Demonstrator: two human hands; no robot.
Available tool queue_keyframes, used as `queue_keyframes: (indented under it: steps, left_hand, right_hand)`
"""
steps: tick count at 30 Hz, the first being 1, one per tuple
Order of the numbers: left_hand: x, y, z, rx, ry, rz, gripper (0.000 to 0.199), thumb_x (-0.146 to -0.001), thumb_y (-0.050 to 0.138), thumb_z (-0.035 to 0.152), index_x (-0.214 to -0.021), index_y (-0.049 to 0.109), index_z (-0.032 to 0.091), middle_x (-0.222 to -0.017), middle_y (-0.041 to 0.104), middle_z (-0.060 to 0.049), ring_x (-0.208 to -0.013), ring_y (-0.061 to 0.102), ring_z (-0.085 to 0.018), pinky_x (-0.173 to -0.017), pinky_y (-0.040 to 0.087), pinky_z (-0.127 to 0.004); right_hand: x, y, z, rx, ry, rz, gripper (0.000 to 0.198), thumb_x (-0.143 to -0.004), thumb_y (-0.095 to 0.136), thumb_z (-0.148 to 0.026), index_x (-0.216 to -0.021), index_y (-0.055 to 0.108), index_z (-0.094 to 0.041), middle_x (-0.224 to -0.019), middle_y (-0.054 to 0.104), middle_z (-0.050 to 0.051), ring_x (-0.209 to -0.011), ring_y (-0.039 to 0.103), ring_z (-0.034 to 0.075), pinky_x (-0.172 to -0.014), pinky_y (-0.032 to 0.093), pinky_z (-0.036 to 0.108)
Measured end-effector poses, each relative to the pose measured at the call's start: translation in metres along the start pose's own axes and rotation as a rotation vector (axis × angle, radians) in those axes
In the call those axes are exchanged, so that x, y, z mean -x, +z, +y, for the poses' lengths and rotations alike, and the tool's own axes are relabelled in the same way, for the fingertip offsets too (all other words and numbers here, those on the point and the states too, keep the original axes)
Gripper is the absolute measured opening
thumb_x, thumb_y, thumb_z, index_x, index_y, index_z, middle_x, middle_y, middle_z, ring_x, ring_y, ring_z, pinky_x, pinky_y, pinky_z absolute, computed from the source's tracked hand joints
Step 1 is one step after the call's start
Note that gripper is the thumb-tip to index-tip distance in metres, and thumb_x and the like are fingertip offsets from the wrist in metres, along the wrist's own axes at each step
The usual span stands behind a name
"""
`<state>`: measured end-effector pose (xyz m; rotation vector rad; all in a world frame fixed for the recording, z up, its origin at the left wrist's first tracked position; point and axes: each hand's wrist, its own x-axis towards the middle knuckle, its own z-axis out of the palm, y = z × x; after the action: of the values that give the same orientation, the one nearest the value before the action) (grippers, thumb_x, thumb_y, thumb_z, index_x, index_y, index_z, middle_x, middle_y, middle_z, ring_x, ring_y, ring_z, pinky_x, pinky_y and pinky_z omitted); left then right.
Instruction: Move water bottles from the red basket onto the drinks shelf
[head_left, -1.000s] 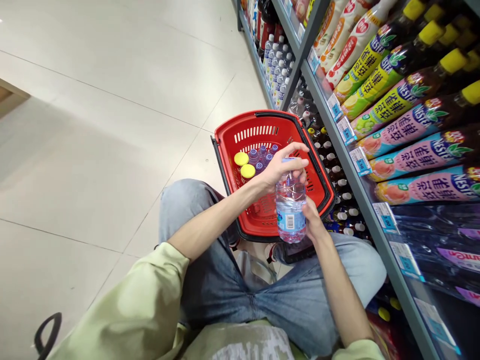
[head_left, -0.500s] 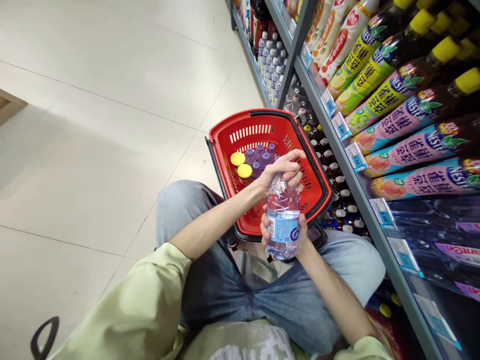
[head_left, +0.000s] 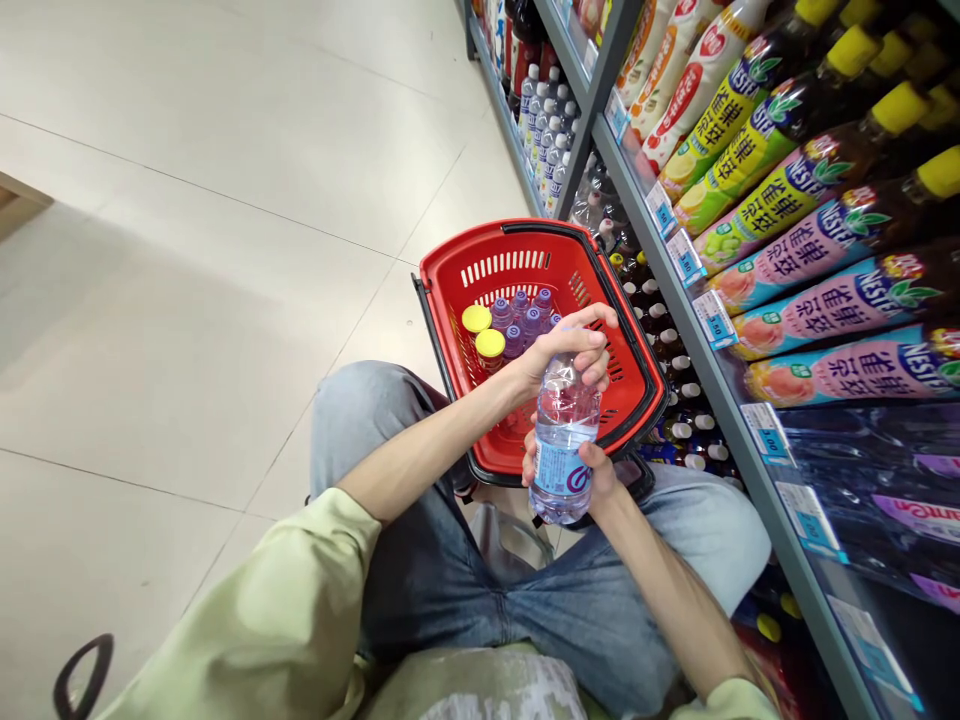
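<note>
A clear water bottle (head_left: pixel 566 408) with a light blue label leans slightly between my hands, above the near side of a red shopping basket (head_left: pixel 457 262). Around its lower half, at the label, are the wrapped fingers of my right hand (head_left: pixel 598 474). My left hand (head_left: pixel 568 352) is closed over the bottle's top and hides the cap, with the index finger pointing out to the right. Inside the basket stand several small bottles with purple caps (head_left: pixel 531 316), beside two containers with yellow lids (head_left: pixel 490 344).
On the right, a grey shelf (head_left: pixel 675 300) holds several rows of tea bottles (head_left: pixel 817 245) with price tags along its edge. More drink bottles (head_left: pixel 551 130) stand on lower levels. Pale tiled floor (head_left: pixel 225 150) lies to the left. My bent knees flank the basket's near end.
The bottle has turned in my hands, so its purple logo sits farther right and the barcode is mostly hidden. Both hands stay on it; the basket and its contents look the same.
</note>
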<state>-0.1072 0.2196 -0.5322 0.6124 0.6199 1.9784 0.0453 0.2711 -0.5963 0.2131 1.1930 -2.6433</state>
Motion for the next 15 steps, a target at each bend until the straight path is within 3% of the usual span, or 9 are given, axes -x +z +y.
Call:
queue_keyframes:
  steps: [4,7,10,15]
  left_hand:
    - [-0.004,0.0,0.008,-0.192,-0.025,0.09,0.032,-0.076,0.076,0.035,-0.098,0.056,0.022,-0.058,0.057,0.008,-0.056,0.062,-0.012,-0.06,0.055,-0.027]
    - [-0.009,0.0,0.011,-0.429,-0.019,0.212,0.022,-0.08,0.075,0.025,-0.094,0.06,0.017,-0.075,0.071,0.0,-0.07,0.069,-0.013,-0.069,0.055,-0.027]
    - [-0.012,0.001,0.006,-0.535,0.012,0.338,0.011,-0.082,0.068,0.013,-0.089,0.06,0.014,-0.076,0.072,-0.003,-0.073,0.069,-0.012,-0.07,0.053,-0.025]
    - [-0.011,0.001,0.001,-0.543,-0.031,0.483,0.01,-0.084,0.064,0.007,-0.085,0.058,0.015,-0.069,0.067,0.0,-0.065,0.065,-0.011,-0.061,0.049,-0.021]
  right_hand:
    - [-0.001,-0.004,-0.012,0.145,-0.027,0.116,0.073,-0.06,0.082,-0.074,-0.107,0.07,-0.019,-0.089,0.075,0.011,-0.088,0.074,0.032,-0.075,0.063,0.045]
    - [-0.007,-0.012,-0.02,0.349,-0.133,0.367,0.061,-0.065,0.086,-0.061,-0.105,0.069,-0.018,-0.09,0.076,0.01,-0.083,0.074,0.028,-0.079,0.062,0.043]
    - [-0.015,-0.019,-0.022,0.598,-0.316,0.569,0.06,-0.063,0.092,-0.046,-0.109,0.067,-0.018,-0.098,0.077,0.009,-0.085,0.073,0.024,-0.084,0.06,0.039]
    - [-0.023,-0.02,-0.02,0.72,-0.37,0.551,0.061,-0.064,0.091,-0.042,-0.113,0.065,-0.018,-0.102,0.076,0.009,-0.089,0.073,0.024,-0.087,0.059,0.04]
